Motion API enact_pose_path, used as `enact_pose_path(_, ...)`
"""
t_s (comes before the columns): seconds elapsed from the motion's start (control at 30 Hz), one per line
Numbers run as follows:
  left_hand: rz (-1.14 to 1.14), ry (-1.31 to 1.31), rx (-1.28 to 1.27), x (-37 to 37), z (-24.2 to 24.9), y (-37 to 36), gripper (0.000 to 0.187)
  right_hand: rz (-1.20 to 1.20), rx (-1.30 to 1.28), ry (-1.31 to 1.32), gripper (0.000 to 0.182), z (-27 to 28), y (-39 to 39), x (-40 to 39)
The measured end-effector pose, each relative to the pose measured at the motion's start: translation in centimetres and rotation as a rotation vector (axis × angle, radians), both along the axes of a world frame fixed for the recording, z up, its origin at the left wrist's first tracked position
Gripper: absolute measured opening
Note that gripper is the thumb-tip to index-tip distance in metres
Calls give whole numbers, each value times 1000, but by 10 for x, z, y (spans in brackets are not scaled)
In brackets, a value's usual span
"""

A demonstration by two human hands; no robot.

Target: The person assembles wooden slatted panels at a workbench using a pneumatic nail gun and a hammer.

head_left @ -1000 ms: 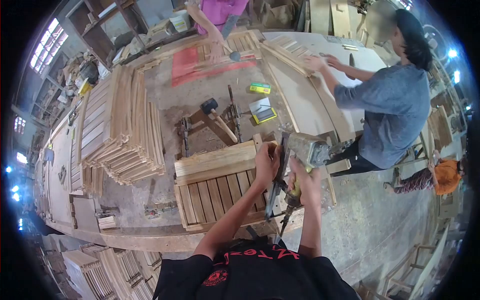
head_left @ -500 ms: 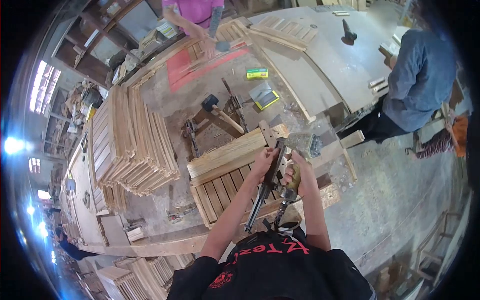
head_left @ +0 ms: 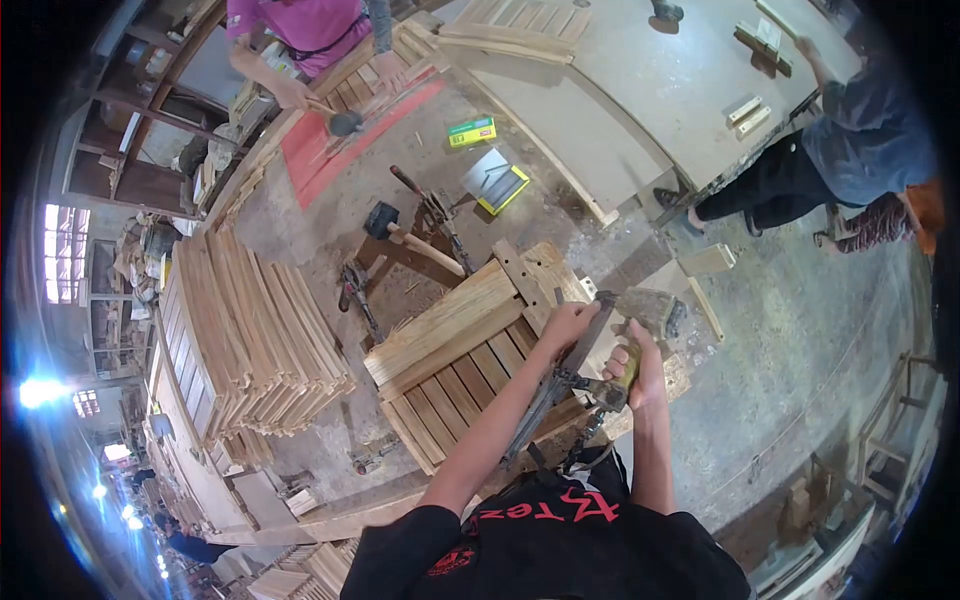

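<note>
My right hand point(head_left: 634, 368) is wrapped round the yellowish grip of a nail gun point(head_left: 575, 382), whose hose runs down toward my shirt. My left hand point(head_left: 572, 325) is closed at the upper end of the gun's long dark magazine; what its fingers pinch is too small to make out. Under my forearms lies a slatted wooden panel point(head_left: 455, 385) with a wide top rail. A crosswise wooden piece with dark holes point(head_left: 515, 272) rests over the rail's end. Beyond the panel lies a black-headed mallet point(head_left: 425, 247) beside metal clamps point(head_left: 437, 208).
Stacked slatted panels point(head_left: 260, 345) stand at the left. Green-yellow boxes point(head_left: 472, 132) lie farther back. One person in pink point(head_left: 310, 30) holds a mallet over red-edged work at the back; another in blue-grey point(head_left: 870, 140) is at the right-hand table point(head_left: 650, 100).
My view has shifted. Both hands and the nail gun sit farther right and slightly lower in view. The person in pink has brought the mallet to the left; the person at right has reached forward.
</note>
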State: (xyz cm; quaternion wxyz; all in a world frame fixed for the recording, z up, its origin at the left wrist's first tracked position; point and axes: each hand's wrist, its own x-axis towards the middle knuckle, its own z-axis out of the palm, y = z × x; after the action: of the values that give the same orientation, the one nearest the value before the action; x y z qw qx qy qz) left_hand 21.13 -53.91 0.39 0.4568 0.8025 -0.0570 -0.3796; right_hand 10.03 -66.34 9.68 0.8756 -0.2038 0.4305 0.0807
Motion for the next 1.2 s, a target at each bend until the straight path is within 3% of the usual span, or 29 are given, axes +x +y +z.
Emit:
enact_pose_path(0.03,-18,34,-1,2,-6,-2,51,-3,1,15,32,-3,-4,-1)
enact_pose_path(0.07,-114,-91,3,8,-20,2,46,-16,13,-2,31,-7,-9,-3)
enact_pose_path(0.17,-2,-353,209,12,-32,27,30,-50,-10,22,31,-11,-20,-6)
enact_pose_path(0.27,-283,-784,149,24,-45,51,20,-67,-37,60,35,-12,-28,-4)
enact_pose_path(0.37,-504,-806,148,36,-42,55,22,-62,-30,58,36,-15,-35,-3)
enact_pose_path(0.57,-707,-748,222,44,-48,49,30,-56,-45,80,37,-15,-37,5)
enact_pose_path(0.77,-770,-718,211,48,-56,47,21,-40,-77,95,37,-12,-30,7)
enact_pose_path(0.87,-798,-826,163,47,-58,44,15,-46,-72,119,36,-10,-27,6)
enact_pose_path(1.07,28,-367,-103,16,-19,19,11,-51,-76,114,33,0,-25,7)
enact_pose_path(1.2,156,-101,-230,1,-4,12,16,-18,-42,43,33,-1,-26,6)
